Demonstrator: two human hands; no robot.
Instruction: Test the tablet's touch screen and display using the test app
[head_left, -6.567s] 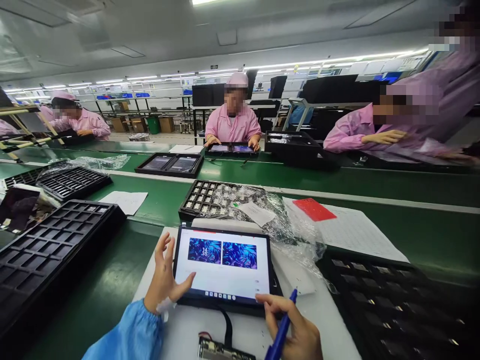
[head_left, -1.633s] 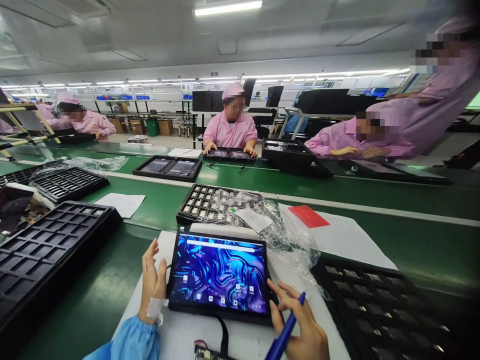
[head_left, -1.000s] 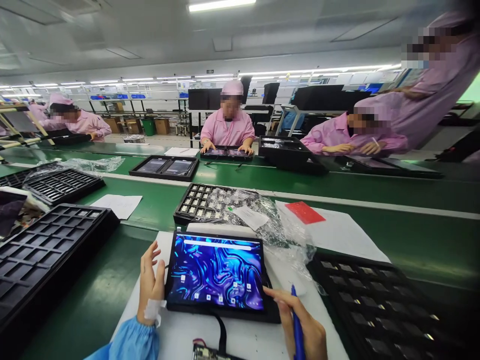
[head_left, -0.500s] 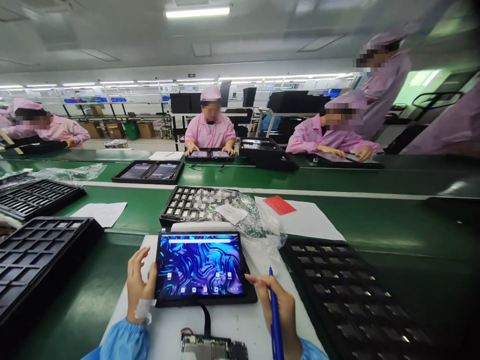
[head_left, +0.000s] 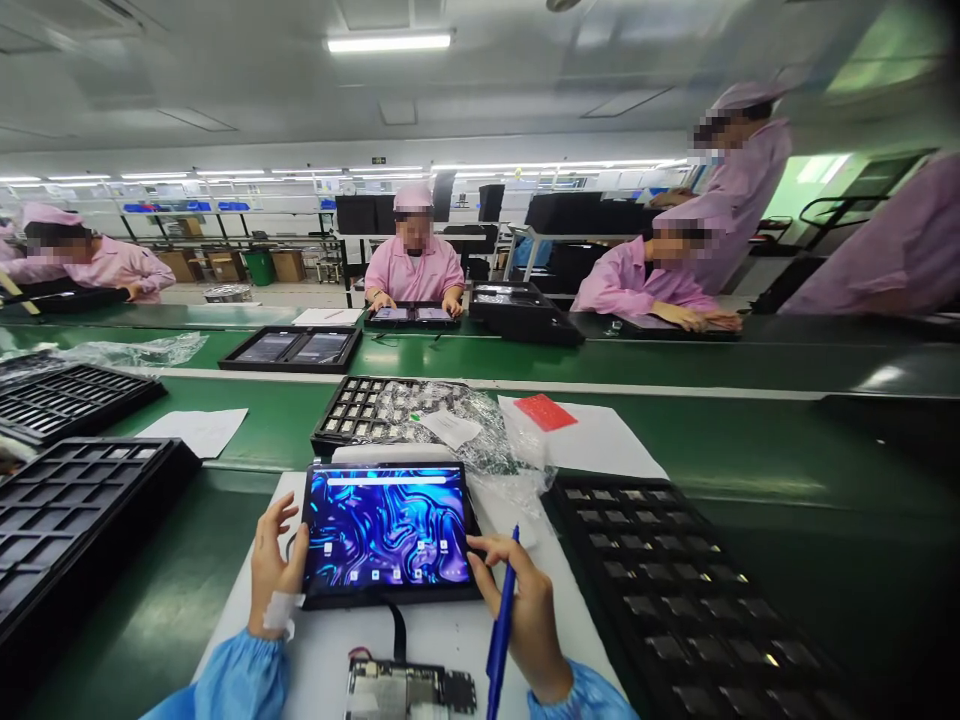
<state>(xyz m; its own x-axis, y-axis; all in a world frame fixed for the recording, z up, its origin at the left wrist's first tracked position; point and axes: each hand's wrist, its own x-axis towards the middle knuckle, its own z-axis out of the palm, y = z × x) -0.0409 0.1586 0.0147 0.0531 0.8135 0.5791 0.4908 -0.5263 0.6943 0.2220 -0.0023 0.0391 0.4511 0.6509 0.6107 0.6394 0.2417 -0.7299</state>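
Note:
A lit tablet screen [head_left: 386, 530] with a blue and purple picture leans on a dark stand over a white board [head_left: 442, 635]. My left hand [head_left: 276, 560], with white tape at the wrist, touches the screen's left edge, its fingers apart. At the right edge is my right hand [head_left: 525, 610], which holds a blue pen [head_left: 502, 620]; its thumb and a fingertip are at the screen's lower right edge. A black ribbon cable [head_left: 397, 630] runs from the screen down to a circuit board [head_left: 405, 690].
Black trays stand at the left [head_left: 60, 520] and right [head_left: 675, 590]. Behind the screen lie a parts tray [head_left: 352, 410], clear plastic wrap [head_left: 480, 440] and a red card [head_left: 546, 411]. Several people in pink work across the green bench [head_left: 712, 430].
The view has shifted slightly. My right thumb and finger have closed in on the screen's right edge, and the dark stand shows less there. My left hand stays at the left edge.

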